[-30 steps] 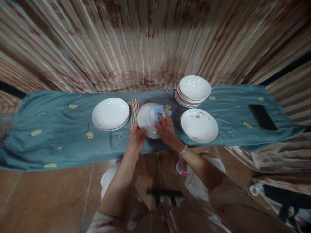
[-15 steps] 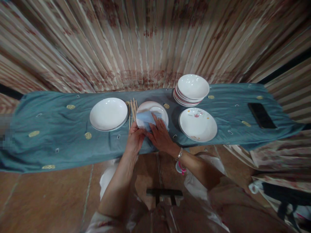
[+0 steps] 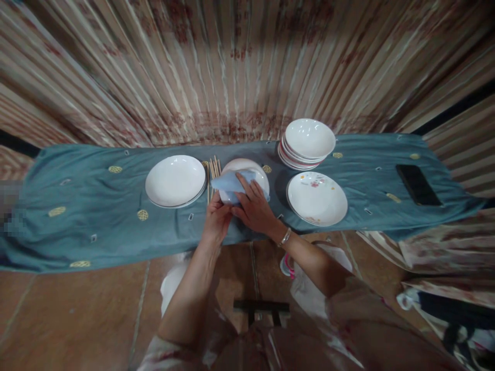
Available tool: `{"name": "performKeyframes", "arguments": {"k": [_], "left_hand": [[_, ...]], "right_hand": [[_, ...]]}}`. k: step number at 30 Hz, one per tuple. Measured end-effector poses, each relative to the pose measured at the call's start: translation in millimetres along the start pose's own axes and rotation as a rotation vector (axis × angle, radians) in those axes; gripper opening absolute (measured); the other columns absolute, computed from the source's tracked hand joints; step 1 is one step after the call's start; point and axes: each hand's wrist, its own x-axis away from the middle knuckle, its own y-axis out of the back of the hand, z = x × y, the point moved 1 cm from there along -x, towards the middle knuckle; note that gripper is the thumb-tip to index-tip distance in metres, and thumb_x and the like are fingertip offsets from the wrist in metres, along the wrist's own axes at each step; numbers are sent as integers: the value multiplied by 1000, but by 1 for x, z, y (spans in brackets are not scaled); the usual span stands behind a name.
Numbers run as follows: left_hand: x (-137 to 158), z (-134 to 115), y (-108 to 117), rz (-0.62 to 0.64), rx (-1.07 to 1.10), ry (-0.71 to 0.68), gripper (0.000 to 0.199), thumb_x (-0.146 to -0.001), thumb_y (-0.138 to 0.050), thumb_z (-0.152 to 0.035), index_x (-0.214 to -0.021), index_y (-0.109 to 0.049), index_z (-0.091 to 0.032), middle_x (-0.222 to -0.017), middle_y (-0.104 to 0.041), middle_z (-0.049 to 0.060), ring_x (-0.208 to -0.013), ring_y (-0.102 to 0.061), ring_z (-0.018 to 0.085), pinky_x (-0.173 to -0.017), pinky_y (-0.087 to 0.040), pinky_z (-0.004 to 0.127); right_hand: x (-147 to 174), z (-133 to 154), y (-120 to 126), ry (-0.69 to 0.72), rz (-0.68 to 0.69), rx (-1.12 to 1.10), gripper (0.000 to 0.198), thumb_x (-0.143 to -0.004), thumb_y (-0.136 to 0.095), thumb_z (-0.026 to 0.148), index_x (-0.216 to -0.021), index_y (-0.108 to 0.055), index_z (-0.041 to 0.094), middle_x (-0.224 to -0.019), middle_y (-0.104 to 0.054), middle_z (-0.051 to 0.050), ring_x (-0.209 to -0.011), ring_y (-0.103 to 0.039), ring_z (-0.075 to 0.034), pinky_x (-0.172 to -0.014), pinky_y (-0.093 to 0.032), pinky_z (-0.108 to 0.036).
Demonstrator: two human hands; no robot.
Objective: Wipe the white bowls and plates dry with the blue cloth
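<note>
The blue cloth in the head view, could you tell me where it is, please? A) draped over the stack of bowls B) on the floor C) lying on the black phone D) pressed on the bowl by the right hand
D: the right hand presses the blue cloth onto the bowl, which the left hand steadies.

Two hands are at work: the left hand [image 3: 217,219] and the right hand [image 3: 253,208], which share one white plate [image 3: 247,167] and one pale blue cloth [image 3: 228,181]. On the counter [image 3: 77,206] there is one flowered plate [image 3: 317,198] lying alone, one pile of white plates [image 3: 176,181] at the left whose number cannot be told, and one stack of bowls [image 3: 307,144] several deep. There is also one bundle of chopsticks [image 3: 213,167], too fine to count, and one black phone [image 3: 418,185].
</note>
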Motion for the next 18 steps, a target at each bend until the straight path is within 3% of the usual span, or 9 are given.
{"name": "performKeyframes", "arguments": {"k": [7, 12, 18], "left_hand": [[0, 1, -1, -19, -23, 0, 51, -58, -75, -7, -106, -70, -24, -85, -72, 0, -76, -64, 13, -71, -50, 23], [0, 1, -2, -34, -30, -3, 45, -55, -74, -8, -97, -70, -23, -83, -72, -1, -72, -62, 13, -68, -49, 24], [0, 2, 0, -28, -39, -9, 55, -56, -74, -7, -108, -71, -23, -84, -73, 1, -78, -65, 16, -70, -49, 26]], "right_hand": [[-12, -9, 3, -46, -50, -11, 47, -104, -41, 40, -135, -56, 9, -164, -33, -24, -155, -28, -32, -124, -25, -60], [-16, -18, 1, -109, -70, -5, 51, -104, -39, 41, -142, -52, 9, -163, -36, -23, -154, -31, -32, -125, -25, -59], [-15, -22, 1, -155, -73, -13, 53, -104, -39, 39, -148, -46, 10, -164, -34, -22, -154, -31, -32, -124, -25, -61]]}}
